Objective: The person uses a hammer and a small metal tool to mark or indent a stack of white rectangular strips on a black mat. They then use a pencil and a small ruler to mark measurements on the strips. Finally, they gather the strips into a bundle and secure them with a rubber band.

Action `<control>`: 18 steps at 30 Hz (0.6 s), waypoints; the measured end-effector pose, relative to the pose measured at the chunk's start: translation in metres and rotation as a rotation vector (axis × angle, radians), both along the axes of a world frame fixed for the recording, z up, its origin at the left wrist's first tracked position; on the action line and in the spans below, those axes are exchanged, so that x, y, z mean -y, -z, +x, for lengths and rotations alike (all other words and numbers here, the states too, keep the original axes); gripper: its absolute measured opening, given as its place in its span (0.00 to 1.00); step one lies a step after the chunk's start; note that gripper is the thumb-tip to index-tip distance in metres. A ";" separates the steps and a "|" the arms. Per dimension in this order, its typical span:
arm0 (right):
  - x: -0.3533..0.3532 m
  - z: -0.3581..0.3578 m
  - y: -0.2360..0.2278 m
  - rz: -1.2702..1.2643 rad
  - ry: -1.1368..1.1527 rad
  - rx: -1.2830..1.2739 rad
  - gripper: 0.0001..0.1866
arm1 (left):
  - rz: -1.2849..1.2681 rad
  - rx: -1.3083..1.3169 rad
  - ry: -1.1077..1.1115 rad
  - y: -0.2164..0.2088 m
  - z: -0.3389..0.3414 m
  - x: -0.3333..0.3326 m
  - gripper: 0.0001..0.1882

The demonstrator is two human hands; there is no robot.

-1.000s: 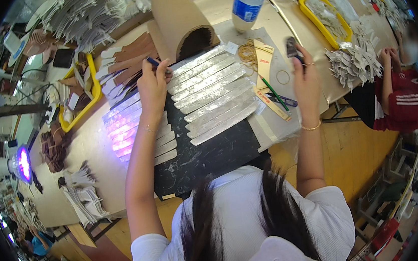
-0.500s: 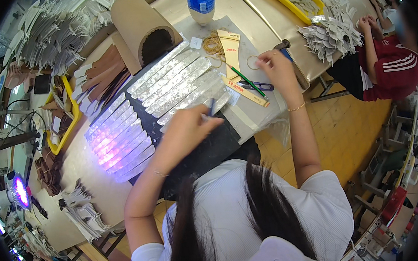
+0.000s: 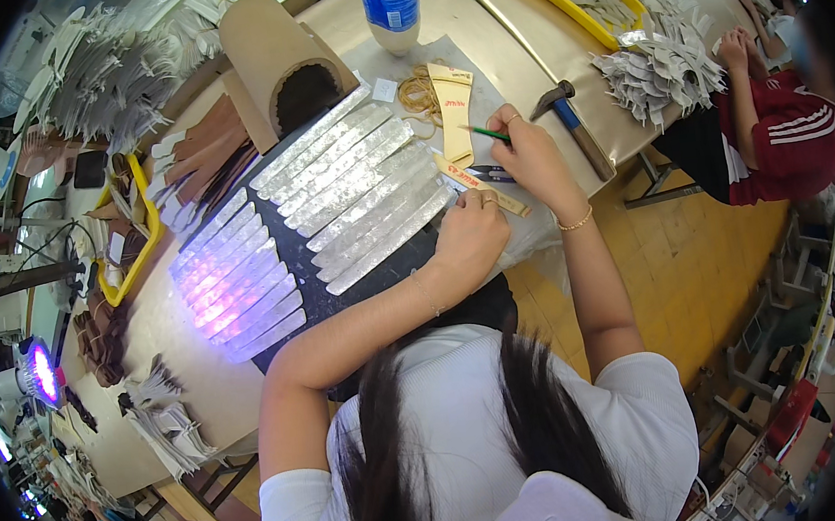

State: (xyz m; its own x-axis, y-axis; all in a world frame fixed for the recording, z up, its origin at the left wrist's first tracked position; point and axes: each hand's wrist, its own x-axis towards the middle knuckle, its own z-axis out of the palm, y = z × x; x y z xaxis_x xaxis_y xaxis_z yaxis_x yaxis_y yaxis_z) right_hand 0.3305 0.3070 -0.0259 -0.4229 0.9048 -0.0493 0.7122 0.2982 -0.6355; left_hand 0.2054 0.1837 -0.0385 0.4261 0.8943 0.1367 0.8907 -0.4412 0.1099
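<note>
Head view: over table [image 3: 158, 331], green pencil [image 3: 493, 135] is pinched in right hand [image 3: 533, 161], fingertips closed, likely for control; left hand [image 3: 473, 241] is curled beside silver strips [image 3: 360, 188], hold can't be told; strips spread flat, presumably for access.

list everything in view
flat narrow strips: many, silver, centre
rectangular board: one, black, under strips
flat pieces: two, cream, near hands
slim pencil: one, green, right hand
hammer: one, blue and brown, right
labelled plastic bottle: one, clear, top
arched form: one, tan, upper left
shallow plastic trays: two, yellow, left and right
round lamp: one, purple, far left
piled bundles, other people: several, mixed, edges
left hand: one, bare, beside strips
right hand: one, bare, holding pencil
</note>
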 end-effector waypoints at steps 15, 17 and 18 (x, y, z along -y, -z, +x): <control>0.028 -0.016 0.008 -0.125 -0.030 0.287 0.15 | 0.038 0.075 -0.094 0.019 0.003 0.035 0.18; 0.031 -0.007 -0.013 -0.183 -0.062 0.275 0.15 | 0.093 0.110 -0.119 0.016 0.002 0.036 0.17; 0.030 0.003 -0.019 -0.131 -0.093 0.283 0.15 | 0.038 0.179 -0.084 0.012 0.000 0.036 0.17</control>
State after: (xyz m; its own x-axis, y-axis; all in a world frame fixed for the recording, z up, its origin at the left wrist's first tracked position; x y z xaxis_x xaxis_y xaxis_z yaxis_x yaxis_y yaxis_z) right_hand 0.3332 0.2771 -0.0067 -0.4560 0.8413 -0.2903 0.8397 0.2987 -0.4535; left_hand 0.2050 0.1478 -0.0500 0.3158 0.9184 0.2383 0.8923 -0.3729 0.2544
